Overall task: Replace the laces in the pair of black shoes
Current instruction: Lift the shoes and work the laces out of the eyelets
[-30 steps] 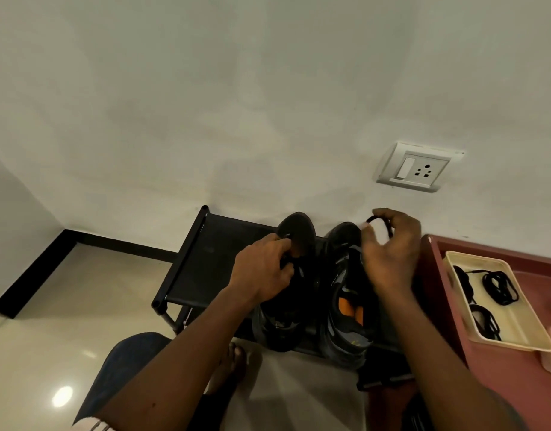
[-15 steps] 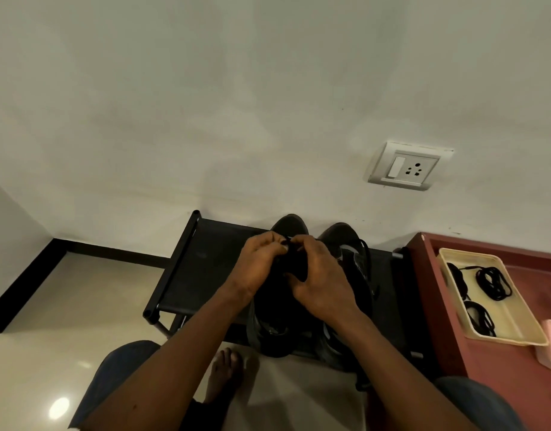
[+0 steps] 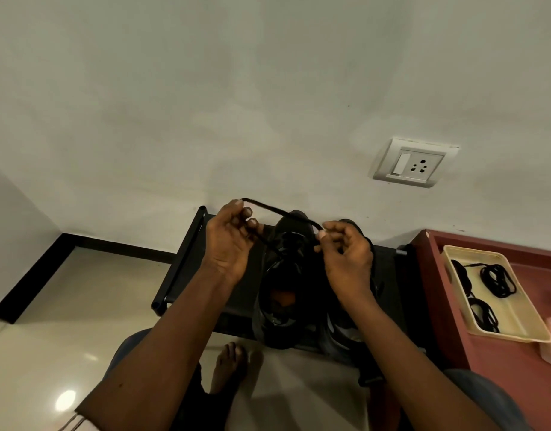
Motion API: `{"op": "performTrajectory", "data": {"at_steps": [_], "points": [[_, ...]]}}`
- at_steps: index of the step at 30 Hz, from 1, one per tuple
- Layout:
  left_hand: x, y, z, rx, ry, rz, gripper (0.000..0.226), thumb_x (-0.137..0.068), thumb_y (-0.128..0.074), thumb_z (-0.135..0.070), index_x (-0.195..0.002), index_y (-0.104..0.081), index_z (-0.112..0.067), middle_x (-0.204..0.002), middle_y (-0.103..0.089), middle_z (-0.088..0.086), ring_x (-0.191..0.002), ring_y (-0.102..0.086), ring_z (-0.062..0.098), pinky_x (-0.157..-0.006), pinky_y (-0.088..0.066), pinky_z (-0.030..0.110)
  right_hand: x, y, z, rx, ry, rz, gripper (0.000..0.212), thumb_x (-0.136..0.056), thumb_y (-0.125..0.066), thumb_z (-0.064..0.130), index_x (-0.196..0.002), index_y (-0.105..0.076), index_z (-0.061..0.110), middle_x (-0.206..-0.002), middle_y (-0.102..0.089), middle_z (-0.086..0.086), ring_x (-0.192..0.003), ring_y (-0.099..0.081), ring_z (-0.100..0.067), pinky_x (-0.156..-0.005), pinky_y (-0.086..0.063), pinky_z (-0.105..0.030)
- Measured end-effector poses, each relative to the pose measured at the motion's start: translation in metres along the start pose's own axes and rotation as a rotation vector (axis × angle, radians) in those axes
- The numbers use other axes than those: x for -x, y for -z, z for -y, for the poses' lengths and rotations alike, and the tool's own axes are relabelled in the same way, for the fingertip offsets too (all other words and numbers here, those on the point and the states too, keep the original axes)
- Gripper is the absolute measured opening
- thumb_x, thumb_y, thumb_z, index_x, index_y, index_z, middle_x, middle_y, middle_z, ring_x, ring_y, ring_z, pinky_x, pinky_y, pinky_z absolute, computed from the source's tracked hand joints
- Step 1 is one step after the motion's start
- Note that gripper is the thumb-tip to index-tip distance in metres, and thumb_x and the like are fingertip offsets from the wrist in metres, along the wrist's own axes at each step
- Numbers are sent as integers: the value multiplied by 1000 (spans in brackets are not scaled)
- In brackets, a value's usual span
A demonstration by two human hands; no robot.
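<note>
Two black shoes stand side by side on a low black rack [image 3: 187, 259] against the wall. The left shoe [image 3: 282, 300] shows its dark opening; the right shoe [image 3: 345, 331] is mostly hidden behind my right forearm. A black lace [image 3: 280, 213] arches above the left shoe between my two hands. My left hand [image 3: 230, 244] pinches one part of it near the fingertips, palm up. My right hand [image 3: 345, 256] pinches the other part between thumb and forefinger. The lace runs down toward the left shoe's eyelets.
A cream tray [image 3: 523, 309] holding coiled black laces [image 3: 498, 279] sits on a maroon table [image 3: 485, 353] at the right. A white wall socket [image 3: 414, 163] is above. My bare foot [image 3: 230, 365] rests on the glossy floor below the rack.
My hands were together over the left shoe; they have now lifted and spread apart, drawing a black lace up into an arch between them.
</note>
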State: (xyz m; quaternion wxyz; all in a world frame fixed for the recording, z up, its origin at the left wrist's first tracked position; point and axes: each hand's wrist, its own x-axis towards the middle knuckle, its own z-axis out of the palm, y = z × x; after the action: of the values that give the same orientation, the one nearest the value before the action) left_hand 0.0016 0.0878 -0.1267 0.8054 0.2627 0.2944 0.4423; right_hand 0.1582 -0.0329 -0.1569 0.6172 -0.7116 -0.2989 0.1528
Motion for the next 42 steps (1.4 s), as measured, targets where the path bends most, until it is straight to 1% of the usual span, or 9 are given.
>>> {"op": "performTrajectory", "data": {"at_steps": [6, 10, 14, 19, 23, 29, 35, 38, 42], "points": [[-9, 15, -3, -354, -240, -223, 27, -95, -61, -2, -118, -66, -15, -82, -67, -3, -63, -57, 11, -72, -51, 29, 13, 1, -4, 376, 92, 228, 24, -90, -75, 48, -103, -61, 33, -96, -62, 13, -80, -64, -8, -71, -56, -27], [-3, 26, 4, -1174, -328, -305, 46, -91, -73, -28, -133, -55, -25, -122, -62, -1, -109, -64, 16, -97, -52, 41, 22, -5, -9, 708, 170, 432, 51, -86, -77, 47, -126, -47, 38, -108, -50, 15, -92, -59, -6, -78, -53, -26], [6, 27, 10, -1700, -259, -66, 68, -82, -72, -30, -145, -45, -34, -165, -25, 5, -150, -29, 30, -120, -18, 65, 22, -5, -7, 614, 128, 407, 49, -89, -76, 29, -131, -51, 32, -109, -57, 14, -91, -60, -5, -80, -55, -27], [16, 15, 23, -1577, -281, 446, 54, -90, -70, -18, -141, -56, -29, -137, -62, -5, -126, -57, 14, -111, -47, 46, 19, -2, -2, 488, 128, 470, 46, -91, -72, 18, -133, -59, 30, -113, -66, 17, -98, -64, -1, -90, -59, -32], [11, 18, 27, -1622, -317, 389, 36, -93, -74, -21, -128, -66, -26, -120, -71, -6, -108, -65, 8, -99, -54, 32, 16, -2, -1, 480, 188, 342, 30, -92, -73, 10, -117, -68, 26, -90, -69, 13, -89, -67, -6, -87, -59, -32], [5, 22, 15, -1423, -265, 227, 20, -94, -64, -9, -93, -76, -25, -87, -73, -12, -79, -68, 4, -71, -52, 22, 6, 3, 14, -241, -222, 374, 15, -101, -64, 11, -112, -72, 15, -82, -76, -4, -75, -71, -16, -64, -58, -26], [4, 26, -4, -1084, 73, 441, 48, -90, -54, -50, -64, -70, -13, -84, -77, 7, -84, -71, 14, -86, -47, 29, 7, 5, 0, 540, 86, 512, 39, -89, -79, 29, -126, -67, 28, -113, -64, 9, -88, -65, -7, -82, -57, -26], [0, 27, 6, -1491, -143, 262, 57, -85, -60, -74, -65, -65, -21, -74, -73, -1, -69, -67, 9, -73, -52, 32, 9, 2, -5, 733, 148, 568, 52, -88, -78, 35, -136, -59, 30, -124, -53, 8, -107, -58, -11, -95, -52, -31], [5, 21, 26, -1790, -264, 394, 27, -81, -78, -43, -96, -58, -31, -96, -60, -12, -88, -61, 11, -77, -53, 31, 10, -3, -8, 737, 121, 489, 62, -86, -77, 31, -142, -51, 29, -122, -40, 9, -101, -58, -16, -84, -47, -27]]}}
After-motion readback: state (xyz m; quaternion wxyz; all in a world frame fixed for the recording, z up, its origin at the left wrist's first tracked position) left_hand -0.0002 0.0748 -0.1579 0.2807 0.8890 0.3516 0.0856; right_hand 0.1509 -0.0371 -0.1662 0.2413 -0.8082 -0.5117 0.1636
